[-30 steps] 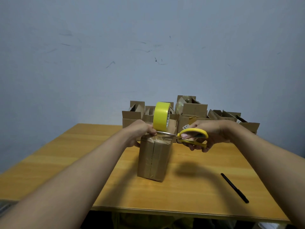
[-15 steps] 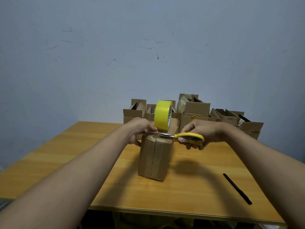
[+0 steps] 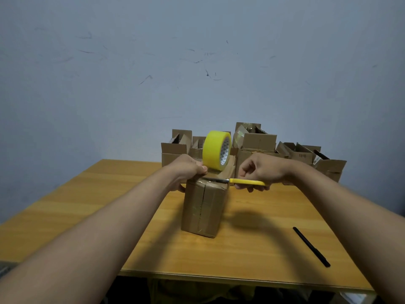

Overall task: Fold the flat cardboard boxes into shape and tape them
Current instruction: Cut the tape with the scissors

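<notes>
Cardboard box (image 3: 202,207) looked light, stiff (easily dented); left hand (image 3: 186,170) gripped its top, right hand (image 3: 260,172) clamped on scissors (image 3: 241,181).

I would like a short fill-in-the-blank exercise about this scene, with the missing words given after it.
1. The right hand holds scissors with ____ handles.
2. The tape roll stands on top of the cardboard ____.
3. The left hand rests at the top left edge of the taped box.
4. A ____ pen lies on the wooden table, right of the box.

Missing words: yellow; box; black
</notes>
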